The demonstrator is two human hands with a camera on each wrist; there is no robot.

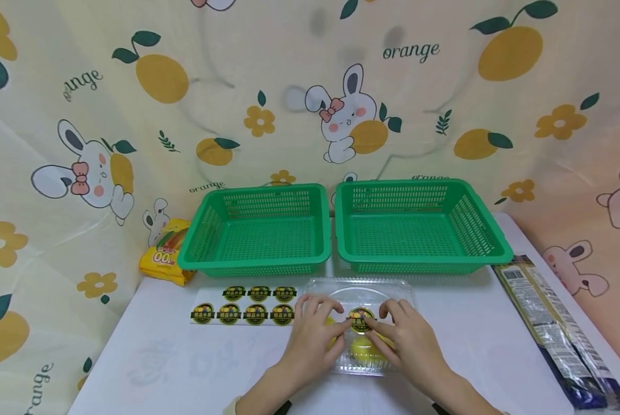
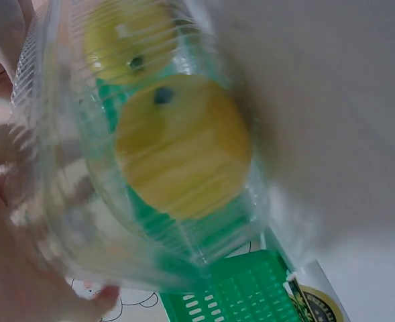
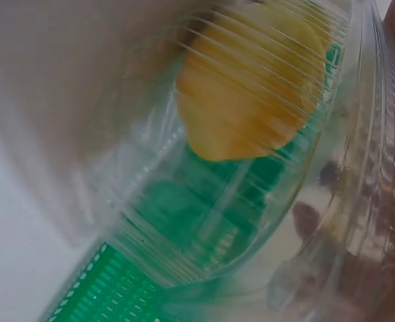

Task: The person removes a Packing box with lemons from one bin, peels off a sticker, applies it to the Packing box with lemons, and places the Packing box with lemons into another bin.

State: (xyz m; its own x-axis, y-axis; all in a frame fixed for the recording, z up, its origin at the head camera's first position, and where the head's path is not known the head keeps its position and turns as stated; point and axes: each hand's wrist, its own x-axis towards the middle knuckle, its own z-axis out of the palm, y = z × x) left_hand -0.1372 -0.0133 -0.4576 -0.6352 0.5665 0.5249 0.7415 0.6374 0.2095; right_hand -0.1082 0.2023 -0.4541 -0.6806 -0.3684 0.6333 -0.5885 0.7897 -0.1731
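clear clamshell box (image 1: 363, 323), closed, round sticker (image 1: 361, 319) on lid, yellow fruit (image 1: 364, 347), perhaps lemons, inside

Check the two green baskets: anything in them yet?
Empty. The head view shows bare mesh floors in the left basket and right basket; the yellow fruit sits in the clear box.

"orange" — backdrop cloth (image 1: 411, 52), "00" — yellow packet (image 1: 165, 257)

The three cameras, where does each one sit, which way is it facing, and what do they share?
Head: looks forward and down at the table; left hand and right hand rest on the clear box, fingertips at its round sticker.
Left wrist: close against the clear box, facing a yellow fruit; fingers at the left edge.
Right wrist: close against the clear box; hardly any hand shows.
Shared: box, yellow fruit, green baskets.
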